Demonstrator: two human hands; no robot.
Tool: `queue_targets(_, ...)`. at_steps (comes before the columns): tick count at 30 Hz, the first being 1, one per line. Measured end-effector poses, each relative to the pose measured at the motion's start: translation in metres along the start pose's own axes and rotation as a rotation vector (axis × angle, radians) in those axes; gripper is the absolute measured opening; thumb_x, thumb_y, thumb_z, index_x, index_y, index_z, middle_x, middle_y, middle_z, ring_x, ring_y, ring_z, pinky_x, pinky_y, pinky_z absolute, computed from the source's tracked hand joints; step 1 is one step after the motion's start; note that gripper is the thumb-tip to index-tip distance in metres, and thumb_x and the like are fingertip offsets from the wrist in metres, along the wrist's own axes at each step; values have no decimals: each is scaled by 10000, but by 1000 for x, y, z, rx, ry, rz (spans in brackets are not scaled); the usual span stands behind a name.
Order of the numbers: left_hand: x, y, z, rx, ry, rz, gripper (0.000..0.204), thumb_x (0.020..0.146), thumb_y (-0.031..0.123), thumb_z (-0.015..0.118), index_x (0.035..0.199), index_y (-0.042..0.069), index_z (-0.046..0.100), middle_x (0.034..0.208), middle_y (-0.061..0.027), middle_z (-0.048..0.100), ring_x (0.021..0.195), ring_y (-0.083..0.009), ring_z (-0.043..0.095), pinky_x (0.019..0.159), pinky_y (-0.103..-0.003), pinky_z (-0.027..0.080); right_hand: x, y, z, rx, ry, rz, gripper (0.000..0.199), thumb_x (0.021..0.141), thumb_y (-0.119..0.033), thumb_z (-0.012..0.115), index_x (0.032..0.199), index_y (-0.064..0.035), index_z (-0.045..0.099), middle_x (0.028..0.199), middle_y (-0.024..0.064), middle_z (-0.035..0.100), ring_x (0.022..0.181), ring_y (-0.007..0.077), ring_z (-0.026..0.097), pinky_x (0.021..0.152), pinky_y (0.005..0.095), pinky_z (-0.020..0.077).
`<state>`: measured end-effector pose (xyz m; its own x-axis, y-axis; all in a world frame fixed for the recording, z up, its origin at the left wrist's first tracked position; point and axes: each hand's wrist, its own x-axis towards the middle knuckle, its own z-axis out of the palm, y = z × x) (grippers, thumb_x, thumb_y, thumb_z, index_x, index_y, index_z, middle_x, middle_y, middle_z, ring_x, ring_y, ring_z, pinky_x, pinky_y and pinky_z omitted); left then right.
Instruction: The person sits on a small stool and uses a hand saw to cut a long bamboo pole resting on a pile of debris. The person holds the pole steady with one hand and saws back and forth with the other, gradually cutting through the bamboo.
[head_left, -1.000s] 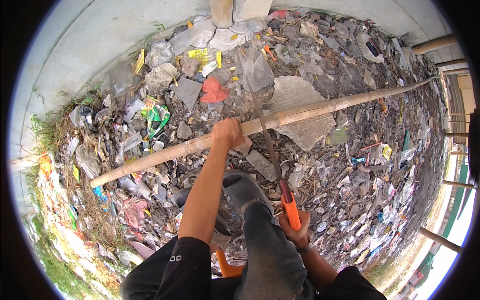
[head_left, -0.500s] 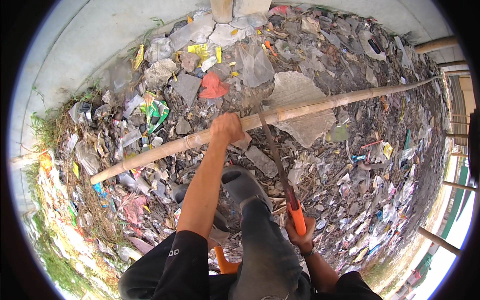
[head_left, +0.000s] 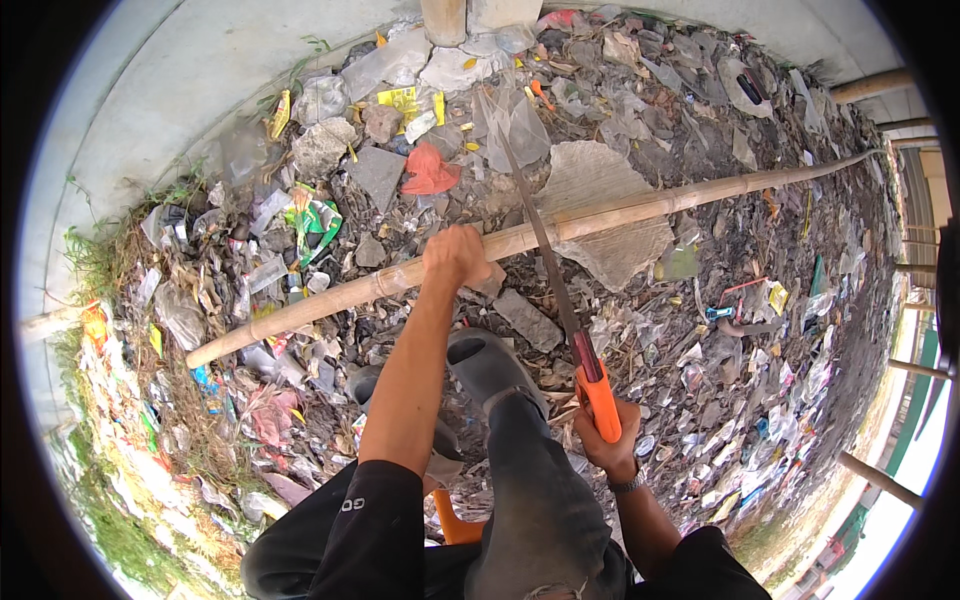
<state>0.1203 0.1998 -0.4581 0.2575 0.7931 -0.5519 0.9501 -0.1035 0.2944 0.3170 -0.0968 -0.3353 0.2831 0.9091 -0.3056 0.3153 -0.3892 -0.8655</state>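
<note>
The left hand is closed over a long bamboo pole, which lies slantwise across littered ground, and the right hand is wrapped around the orange handle of a saw. The blade crosses the pole just to the right of the left hand. The pole runs on as 1 length past both sides of the blade, so the cut looks unfinished, with at least part of the thickness left. How deep the teeth sit is hard to judge from above, and the blade's far tip is faint against the clear plastic.

To the right of the blade, the pole passes over a broken concrete slab. The near boot stands between the forearms, to the left of the saw's handle, so room there looks tight. Lower right, beyond the right hand, only low litter shows, which should leave space for a pull. The pale wall stands well apart from the blade.
</note>
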Motion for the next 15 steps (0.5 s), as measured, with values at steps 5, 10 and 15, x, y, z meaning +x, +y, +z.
queue_targets(5, -2, -3, 1, -46, 2, 14, 410, 732, 262, 729, 1058, 28, 814, 1115, -254, 772, 1095, -406, 746, 980, -472, 591, -37, 18, -15, -24, -31, 12, 166, 831, -58, 754, 736, -15, 625, 578, -4, 561, 508, 62, 503, 492, 284, 420)
queue_targets(10, 4, -3, -2, -35, -62, -10, 377, 735, 210, 715, 1053, 34, 815, 1118, -245, 776, 1100, -403, 745, 974, -470, 595, -41, 20, -11, -51, -44, 51, 234, 823, -69, 761, 680, -27, 580, 544, -7, 518, 481, 64, 475, 471, 292, 406)
queue_targets(15, 7, -9, 4, -42, -35, -21, 365, 742, 196, 705, 1050, 34, 815, 1138, -239, 775, 1102, -410, 743, 977, -471, 595, -48, 2, -12, 7, -96, 122, 214, 808, -67, 755, 677, -32, 590, 541, -5, 526, 473, 63, 474, 467, 290, 407)
